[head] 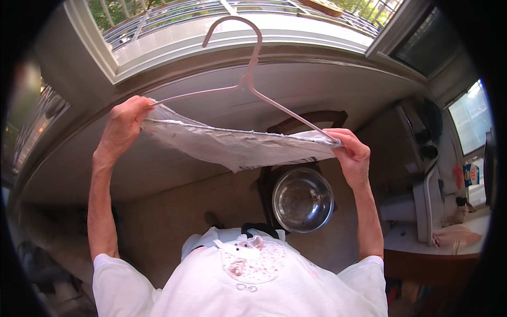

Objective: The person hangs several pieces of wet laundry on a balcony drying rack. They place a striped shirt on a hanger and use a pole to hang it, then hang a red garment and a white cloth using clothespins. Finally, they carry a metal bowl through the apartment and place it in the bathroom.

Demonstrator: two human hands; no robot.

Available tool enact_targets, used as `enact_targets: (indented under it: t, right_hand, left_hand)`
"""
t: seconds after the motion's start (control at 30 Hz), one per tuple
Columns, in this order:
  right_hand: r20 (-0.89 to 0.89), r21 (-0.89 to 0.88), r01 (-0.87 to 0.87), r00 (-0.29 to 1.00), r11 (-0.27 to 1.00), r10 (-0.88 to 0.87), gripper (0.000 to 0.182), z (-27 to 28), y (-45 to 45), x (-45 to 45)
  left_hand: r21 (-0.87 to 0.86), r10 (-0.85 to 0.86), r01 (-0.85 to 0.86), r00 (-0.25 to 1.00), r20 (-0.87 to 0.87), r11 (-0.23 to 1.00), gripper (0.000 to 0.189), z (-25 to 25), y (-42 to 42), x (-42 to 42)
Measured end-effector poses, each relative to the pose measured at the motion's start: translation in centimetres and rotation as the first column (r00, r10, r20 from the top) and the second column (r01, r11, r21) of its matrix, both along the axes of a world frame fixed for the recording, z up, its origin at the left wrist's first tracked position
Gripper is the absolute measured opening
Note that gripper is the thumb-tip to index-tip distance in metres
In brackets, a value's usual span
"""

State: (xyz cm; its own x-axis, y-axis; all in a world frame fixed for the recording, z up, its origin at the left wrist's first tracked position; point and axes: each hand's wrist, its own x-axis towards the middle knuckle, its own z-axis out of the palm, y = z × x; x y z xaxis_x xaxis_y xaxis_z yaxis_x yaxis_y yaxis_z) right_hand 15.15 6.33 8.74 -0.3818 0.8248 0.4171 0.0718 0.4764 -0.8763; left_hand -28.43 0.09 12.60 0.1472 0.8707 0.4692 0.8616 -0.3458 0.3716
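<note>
A pink wire clothes hanger [248, 79] is held up in front of me, its hook pointing toward the window. From its two ends hangs a thin whitish cloth garment [245, 146], stretched between my hands with its edge sagging in the middle. My left hand [126, 123] pinches one corner of the cloth together with the hanger's left end. At the other end, my right hand [350, 152] grips the opposite corner against the hanger's right arm. The fingertips of both hands are partly hidden by cloth.
Below the cloth, a shiny metal basin [303, 200] rests on a dark wooden chair [269, 194]. Ahead is an open window with a sill [277, 37] and metal railings [190, 16] outside. A white countertop [427, 237] with various items stands at the right.
</note>
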Motion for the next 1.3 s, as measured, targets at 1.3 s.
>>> enact_targets:
  t: [1.3]
  right_hand:
    - [-0.379, -0.323, -0.235, 0.92, 0.917, 0.102, 0.034, 2.5, -0.2, 1.8]
  left_hand:
    - [0.15, -0.191, 0.161, 0.277, 0.942, 0.975, 0.027, -3.2, 3.5, -2.6]
